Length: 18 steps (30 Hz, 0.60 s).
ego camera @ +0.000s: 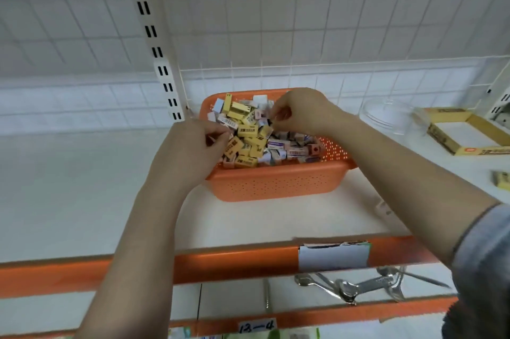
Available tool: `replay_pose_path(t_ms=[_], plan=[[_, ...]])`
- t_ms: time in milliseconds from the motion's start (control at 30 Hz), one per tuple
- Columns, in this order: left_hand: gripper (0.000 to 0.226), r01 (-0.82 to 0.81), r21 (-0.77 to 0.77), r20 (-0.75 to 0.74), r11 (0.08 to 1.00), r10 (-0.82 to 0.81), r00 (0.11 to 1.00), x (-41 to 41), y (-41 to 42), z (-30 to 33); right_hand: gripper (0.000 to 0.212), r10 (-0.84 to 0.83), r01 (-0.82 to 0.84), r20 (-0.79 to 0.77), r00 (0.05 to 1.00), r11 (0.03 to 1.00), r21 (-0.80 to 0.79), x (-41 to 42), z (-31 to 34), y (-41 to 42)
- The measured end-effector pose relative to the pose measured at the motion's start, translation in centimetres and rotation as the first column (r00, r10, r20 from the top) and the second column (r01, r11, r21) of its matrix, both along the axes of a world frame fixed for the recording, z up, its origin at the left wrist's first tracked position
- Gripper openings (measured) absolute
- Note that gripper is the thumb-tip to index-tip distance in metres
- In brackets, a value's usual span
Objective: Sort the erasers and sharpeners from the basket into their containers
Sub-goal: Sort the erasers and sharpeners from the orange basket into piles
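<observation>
Orange perforated plastic basket (271,181) on a white shelf (82,186), heaped with small boxed items: yellow-sleeved blocks (247,131) towards the left and middle, paler pink and white pieces (292,146) towards the right. Which of these are erasers and which sharpeners cannot be read with certainty at this size. Both hands are down in the heap. Left hand (190,150) at the basket's near-left edge, fingers curled inward with the tips drawn together among the yellow blocks; it appears to pinch something small, though the item itself is hidden behind the fingers. Right hand (300,112) over the far middle of the pile, fingers likewise curled with thumb and forefinger closed at the surface of the heap; whether a piece is actually secured cannot be told. Receiving containers stand to the right, well apart from the basket: a clear round dish (392,117) and, beyond it, a shallow yellow cardboard box (469,131) with a white floor. One loose yellow piece (501,179) lies on the shelf at the far right edge.

Step in hand, as judged: picking, with the basket still nearly full and sorting barely advanced. The next move would call for lifting each pinched piece clear without dragging neighbours over the rim, identifying its kind, and carrying it rightward to the matching container
</observation>
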<state>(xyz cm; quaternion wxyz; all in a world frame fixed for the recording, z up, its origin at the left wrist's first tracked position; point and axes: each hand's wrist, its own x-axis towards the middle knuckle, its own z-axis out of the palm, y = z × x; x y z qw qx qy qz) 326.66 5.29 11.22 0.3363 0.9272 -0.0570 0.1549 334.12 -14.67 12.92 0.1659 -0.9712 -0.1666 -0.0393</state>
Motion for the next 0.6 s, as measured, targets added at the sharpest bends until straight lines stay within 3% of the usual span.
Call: replay_pose_path(t_ms=[133,300,400,600], plan=[[0.021,-0.004,-0.003,-0.004,1.0,0.004,1.0,0.2,0.3,-0.1,0.024,0.049,-0.053,-0.023,0.999,0.979,-0.197,2.2,-0.5,2.2],[0.019,-0.003,0.003,-0.007,1.0,0.003,1.0,0.3,0.5,-0.2,0.026,-0.075,0.065,-0.012,0.997,0.93,-0.361,3.5,-1.5,3.7],[0.019,0.0,0.017,-0.014,1.0,0.0,1.0,0.3,0.6,-0.2,0.038,-0.098,0.092,0.003,0.995,0.932,-0.351,3.4,-1.6,3.8],[0.02,0.036,0.079,-0.029,0.996,-0.034,0.999,1.2,0.6,0.5,0.025,-0.136,0.122,-0.076,0.988,0.979,-0.162,2.7,-0.1,2.6]])
